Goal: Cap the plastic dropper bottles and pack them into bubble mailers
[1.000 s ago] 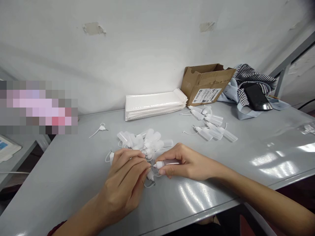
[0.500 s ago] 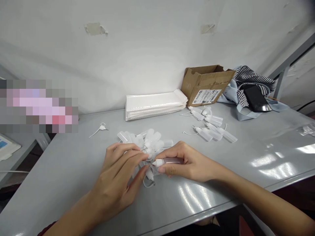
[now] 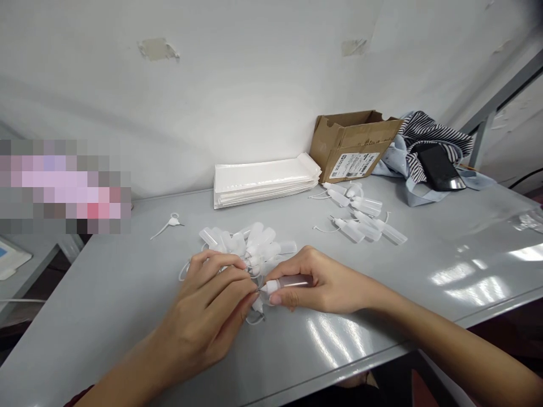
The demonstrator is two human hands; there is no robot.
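Behind the work there is a white wall (image 3: 254, 85), and before it stands a grey, shiny tabletop (image 3: 127, 316). The right hand (image 3: 324, 280) has its fingers wrapped around a small bottle (image 3: 294, 281), which lies sideways in the grasp with its white nozzle pointing to the left hand (image 3: 203, 305). The fingers of the left hand are bent, and its thumb and forefinger pinch the thin tip of this same bottle, near the front middle of the tabletop. Just behind the hands is a pile of translucent bottles (image 3: 254, 240), and some of them are partly hidden by the left hand. A second group of bottles (image 3: 356, 229) lies farther back, to the right, while one loose nozzle (image 3: 174, 221) with a strap rests alone at the left. Near the wall are a stack of white envelopes (image 3: 258, 175), an open cardboard box (image 3: 352, 141) and, beside it, a striped and blue cloth (image 3: 430, 127) with a black object (image 3: 441, 167) on it.
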